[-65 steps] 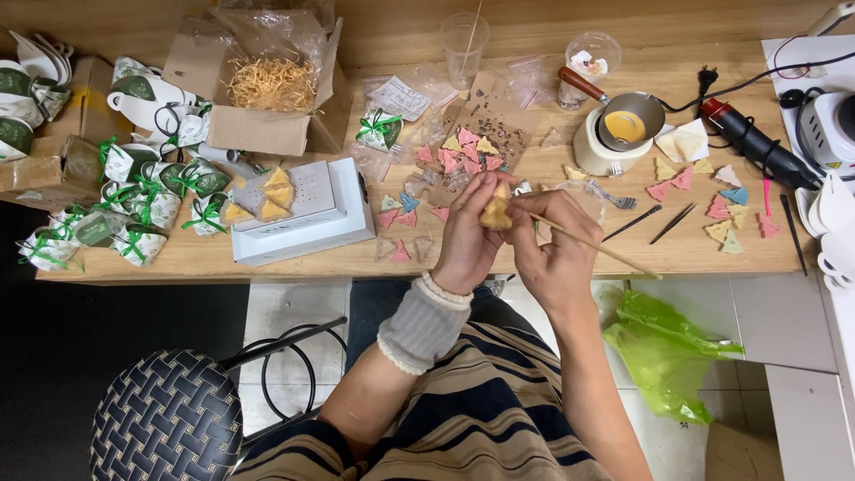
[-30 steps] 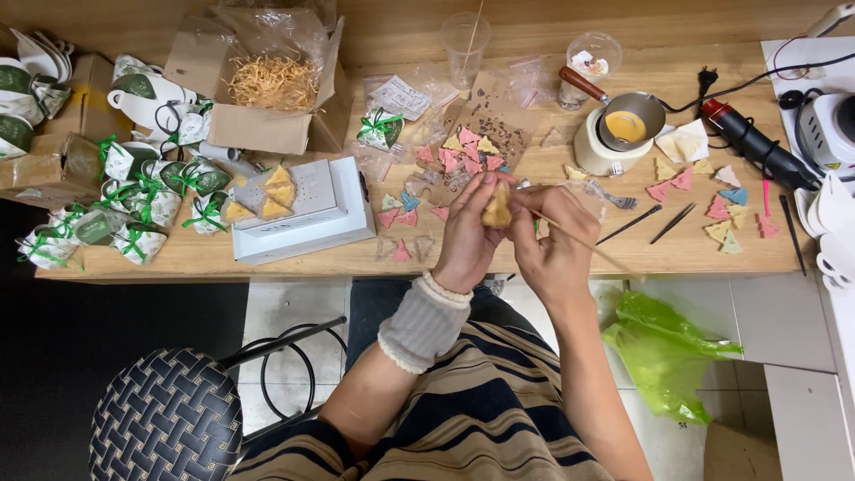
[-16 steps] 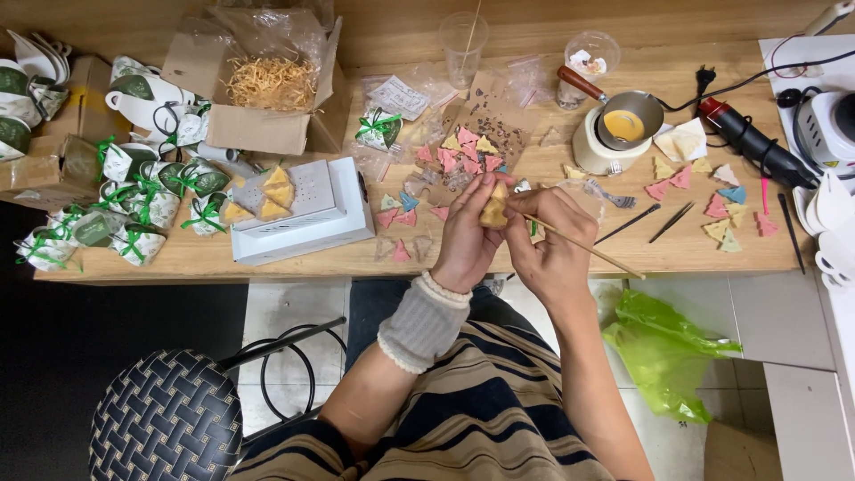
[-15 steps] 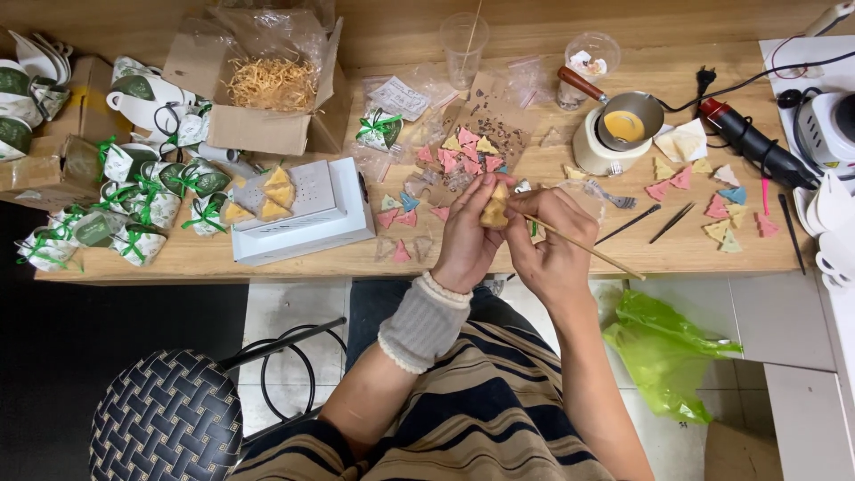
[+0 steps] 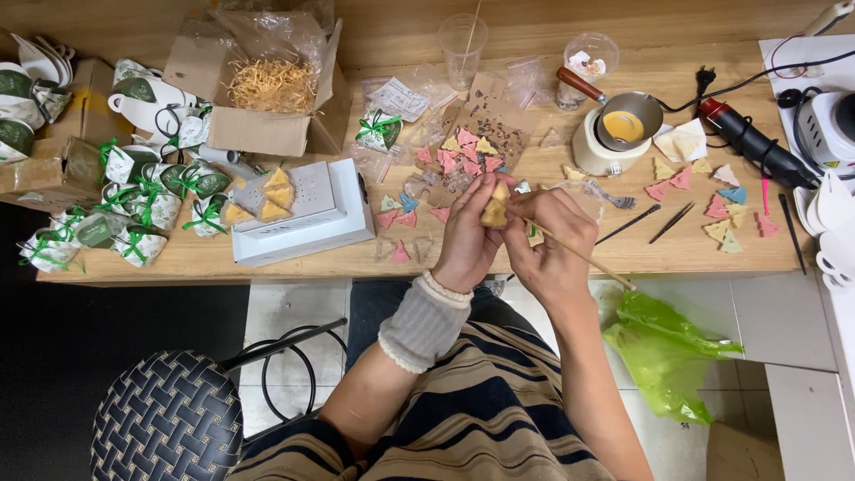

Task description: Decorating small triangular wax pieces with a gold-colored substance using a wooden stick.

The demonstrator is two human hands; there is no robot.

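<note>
We had the yellow triangular piece (image 5: 494,212) raised just above the near edge of the table (image 5: 623,254), between both hands. Our left hand (image 5: 465,233) was closed on it, fingers curled round its left side and thumb against its face. Our right hand (image 5: 554,245) was pinched shut on a thin wooden stick (image 5: 583,258), whose tip met the piece; the exact point of contact was hidden behind our fingers, so we could not tell whether it touched an edge or the face.

The piece looked small, light and stiff, probably cast wax or soap, so we judged it brittle at its corners and a little slippery. It seemed best held by its flat faces near the middle, with the points left free.

Pink, yellow and blue triangles (image 5: 454,160) lay scattered on the table beyond our hands. A white box (image 5: 307,214) stood to the left, a small melting pot (image 5: 619,132) to the right.
</note>
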